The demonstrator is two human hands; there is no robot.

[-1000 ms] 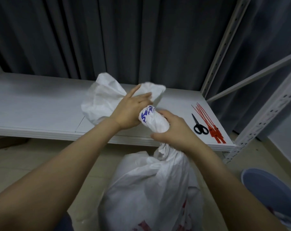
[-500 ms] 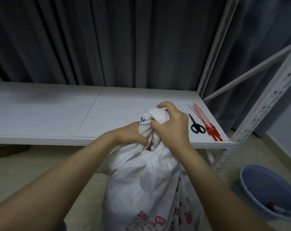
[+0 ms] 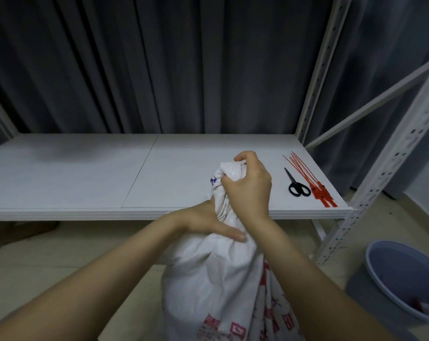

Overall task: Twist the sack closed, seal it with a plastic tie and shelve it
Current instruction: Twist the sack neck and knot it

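A white woven sack (image 3: pixel 216 286) with red print stands on the floor in front of the white shelf (image 3: pixel 85 173). Its mouth is gathered into a twisted neck. My right hand (image 3: pixel 248 185) grips the top of that neck from above, fingers curled round the bunched cloth. My left hand (image 3: pixel 208 222) wraps the neck lower down, its thumb lying flat on the sack's shoulder. Several red plastic ties (image 3: pixel 314 183) lie on the shelf's right end, apart from both hands.
Black scissors (image 3: pixel 297 184) lie beside the ties. A perforated white upright (image 3: pixel 380 178) stands at the shelf's right corner. A blue-grey bucket (image 3: pixel 405 279) sits on the floor at the right. Dark curtains hang behind the shelf.
The loose flared mouth of the sack has been bunched down into a tight neck. My left hand dropped from the top to below my right, which moved up over the top.
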